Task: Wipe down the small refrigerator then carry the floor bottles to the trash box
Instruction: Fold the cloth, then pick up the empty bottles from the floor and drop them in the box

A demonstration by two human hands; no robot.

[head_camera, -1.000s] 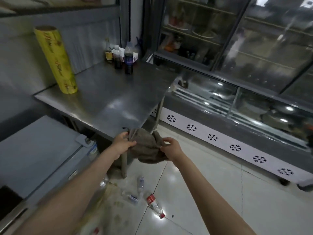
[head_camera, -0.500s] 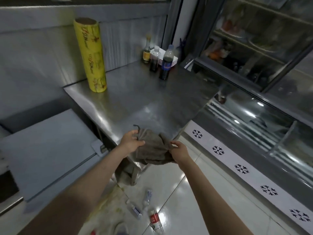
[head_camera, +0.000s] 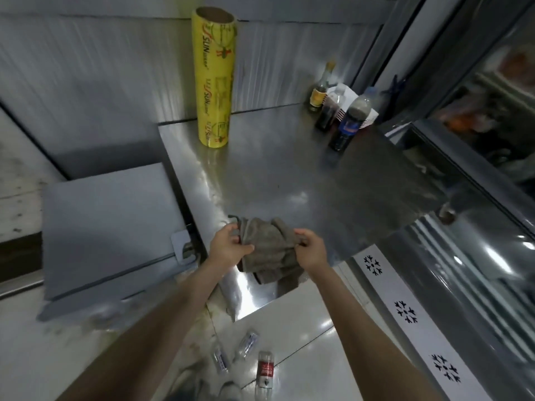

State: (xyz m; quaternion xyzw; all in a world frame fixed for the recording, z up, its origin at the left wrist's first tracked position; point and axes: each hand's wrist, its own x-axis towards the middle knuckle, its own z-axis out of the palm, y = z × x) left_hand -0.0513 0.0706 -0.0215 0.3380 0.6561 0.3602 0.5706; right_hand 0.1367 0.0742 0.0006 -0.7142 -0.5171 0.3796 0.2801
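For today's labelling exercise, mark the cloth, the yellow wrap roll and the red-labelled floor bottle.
cloth [head_camera: 267, 241], head view, middle of the bunched fabric between the hands
yellow wrap roll [head_camera: 214, 82], head view, printed side
red-labelled floor bottle [head_camera: 265, 370], head view, its label

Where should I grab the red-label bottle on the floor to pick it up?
Probably around its clear middle, from above. The red-label bottle lies on its side on the tile, apart from the other bottles, so the rounded body is exposed. Both hands currently hold the cloth.
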